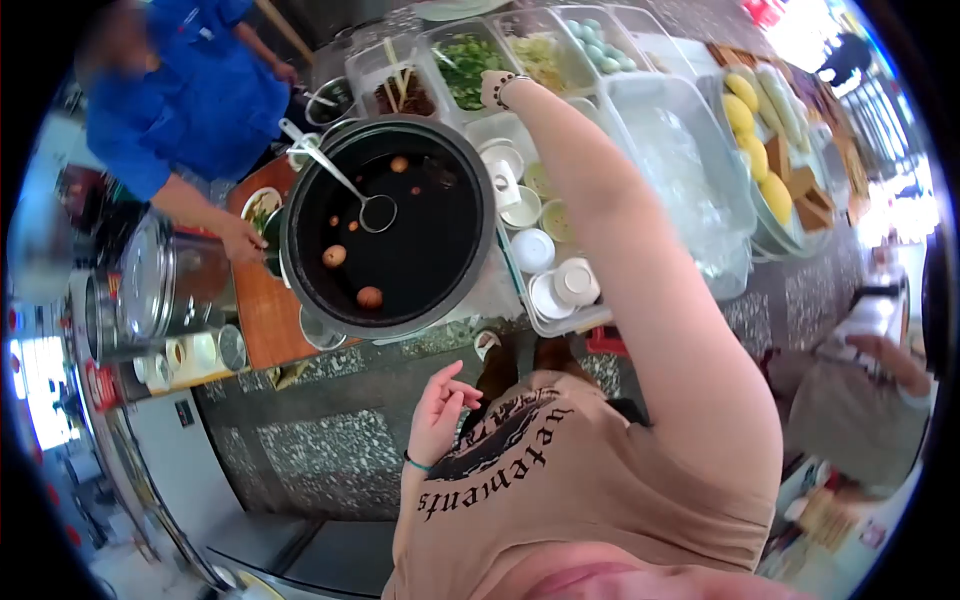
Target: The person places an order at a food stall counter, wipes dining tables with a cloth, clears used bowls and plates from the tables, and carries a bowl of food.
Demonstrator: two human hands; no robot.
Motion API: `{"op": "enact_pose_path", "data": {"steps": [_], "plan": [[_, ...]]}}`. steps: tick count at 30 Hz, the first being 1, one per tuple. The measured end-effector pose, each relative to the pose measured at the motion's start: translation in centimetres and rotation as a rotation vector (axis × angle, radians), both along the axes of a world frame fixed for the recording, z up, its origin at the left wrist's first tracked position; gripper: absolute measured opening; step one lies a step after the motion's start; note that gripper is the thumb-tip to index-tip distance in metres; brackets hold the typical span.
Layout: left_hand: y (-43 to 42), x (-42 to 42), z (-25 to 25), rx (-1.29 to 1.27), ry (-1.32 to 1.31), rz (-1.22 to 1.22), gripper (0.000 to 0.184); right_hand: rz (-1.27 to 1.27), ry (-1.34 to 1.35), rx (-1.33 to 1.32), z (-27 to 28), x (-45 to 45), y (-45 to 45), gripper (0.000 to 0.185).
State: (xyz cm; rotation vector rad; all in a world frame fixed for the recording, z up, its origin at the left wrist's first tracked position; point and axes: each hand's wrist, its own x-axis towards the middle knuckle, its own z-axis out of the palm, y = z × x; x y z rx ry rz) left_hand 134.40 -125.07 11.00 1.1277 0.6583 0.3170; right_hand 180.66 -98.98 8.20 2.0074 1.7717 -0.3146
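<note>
My right hand point(495, 89) reaches far forward to the edge of a clear bin of chopped green herbs point(466, 62). Its fingers look closed, and what they hold, if anything, is hidden. Next to it is a bin of pale shredded vegetable point(537, 58). Hanging in front of my body, my left hand point(443, 400) is empty, its fingers loosely bent and apart. A large black pot point(300, 240) of dark liquid stands ahead of it, with several brown eggs point(370, 297) floating and a ladle point(378, 212) resting inside.
A tray of white bowls point(535, 251) sits beside the pot. Right of it are a tub with clear plastic bags point(680, 190) and yellow fruits point(775, 198). Pale blue eggs point(597, 48) fill a back bin. A co-worker in blue point(190, 100) holds a bowl point(272, 245) at left.
</note>
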Motion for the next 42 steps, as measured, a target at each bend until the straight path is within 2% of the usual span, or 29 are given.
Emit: {"op": "enact_pose_path", "data": {"steps": [1, 2, 3, 4, 5, 6, 7, 8, 9, 11, 12, 14, 15, 16, 18, 20, 23, 26, 27, 28, 29, 30, 32, 33, 36, 38, 40, 42], "plan": [[0.7, 0.1, 0.1, 0.012, 0.01, -0.023, 0.039, 0.28, -0.27, -0.222, 0.6, 0.5, -2.5, 0.049], [0.8, 0.5, 0.3, 0.024, 0.018, -0.046, 0.039, 0.128, -0.108, -0.168, 1.2, 1.1, -5.3, 0.043], [1.9, 1.7, 0.3, 0.013, 0.0, -0.171, 0.039, -0.384, 0.348, 0.29, 1.7, 1.0, -12.1, 0.041], [2.2, 2.6, -0.2, 0.01, -0.023, -0.216, 0.039, -0.242, 0.393, 0.416, 0.7, 1.2, -16.1, 0.043], [2.6, 3.2, -0.7, 0.007, -0.046, -0.261, 0.039, -0.279, 0.392, 0.241, 5.0, -2.8, -21.2, 0.048], [3.0, 4.0, -1.0, 0.002, -0.068, -0.305, 0.039, -0.143, 0.597, 0.458, 1.6, -3.2, -25.8, 0.035], [2.9, 5.3, -0.6, 0.02, -0.093, -0.345, 0.038, -0.263, 0.705, 0.465, 3.0, -6.2, -30.6, 0.039], [2.6, 6.5, -0.3, 0.016, -0.102, -0.394, 0.038, -0.319, 0.737, 0.289, 2.6, -7.4, -34.9, 0.044], [2.1, 7.8, 0.0, 0.048, -0.095, -0.414, 0.038, -0.506, 0.751, 0.139, 5.4, -10.4, -39.3, 0.047], [0.8, 10.5, 0.2, 0.073, -0.107, -0.442, 0.038, -0.724, 0.943, 0.268, 1.9, -12.5, -47.8, 0.051], [-0.3, 11.6, 0.2, 0.076, -0.124, -0.482, 0.038, -0.728, 0.934, 0.482, -0.3, -13.6, -52.1, 0.053], [-3.1, 14.2, -0.4, 0.08, -0.098, -0.509, 0.038, -1.196, 1.011, 0.308, -2.0, -14.5, -57.5, 0.054], [-4.9, 15.6, -0.9, 0.101, -0.077, -0.544, 0.038, -1.236, 1.048, 0.39, -0.2, -14.8, -59.1, 0.054], [-7.1, 17.3, -1.2, 0.105, -0.08, -0.576, 0.038, -1.281, 1.185, 0.447, -0.9, -14.7, -60.9, 0.054], [-12.5, 21.4, -1.7, 0.094, -0.029, -0.71, 0.039, -1.185, 1.136, 0.42, -0.9, -12.7, -64.9, 0.056], [-19.8, 26.6, -2.0, 0.1, -0.017, -0.809, 0.039, -1.12, 1.117, 0.516, -1.0, -10.2, -70.9, 0.057], [-34.2, 34.5, -4.5, 0.122, -0.008, -1.008, 0.038, -1.151, 1.14, 0.646, -4.0, -6.3, -84.9, 0.059], [-50.8, 42.8, -6.8, -0.005, -0.038, -1.107, 0.036, -1.33, 1.194, 0.799, -6.7, -2.8, -101.0, 0.054], [-56.2, 45.7, -5.3, 0.042, -0.023, -1.171, 0.036, -1.438, 1.176, 0.833, -7.3, -1.8, -106.3, 0.052], [-62.2, 48.6, -5.5, 0.008, -0.04, -1.204, 0.036, -1.548, 1.136, 0.842, -5.9, -0.3, -111.6, 0.05], [-66.1, 51.0, -4.8, 0.006, -0.007, -1.264, 0.035, -1.628, 1.116, 0.884, -4.2, 0.7, -115.9, 0.036], [-69.4, 53.2, -3.8, 0.004, 0.026, -1.324, 0.034, -1.638, 1.118, 0.879, -3.2, 2.1, -119.2, 0.036], [-75.2, 57.9, -2.0, 0.117, -0.054, -1.357, 0.033, -1.747, 1.223, 1.02, -2.2, 5.0, -125.5, 0.019], [-77.8, 59.9, -1.4, 0.09, -0.064, -1.333, 0.034, -1.781, 1.179, 1.015, -2.1, 6.9, -128.5, 0.013], [-83.3, 66.7, -1.2, 0.12, -0.028, -1.272, 0.034, -1.775, 1.074, 1.067, -2.7, 15.9, -134.8, 0.014], [-85.6, 71.4, -2.2, 0.153, -0.002, -1.26, 0.034, -1.762, 1.128, 1.119, -2.7, 22.5, -136.8, 0.017], [-88.2, 77.3, -3.8, 0.178, 0.015, -1.259, 0.033, -1.615, 1.01, 1.126, -1.3, 29.4, -138.1, 0.021], [-90.7, 83.9, -5.2, 0.112, 0.033, -1.238, 0.032, -1.589, 0.963, 1.082, -2.3, 35.8, -139.9, 0.024]]}}
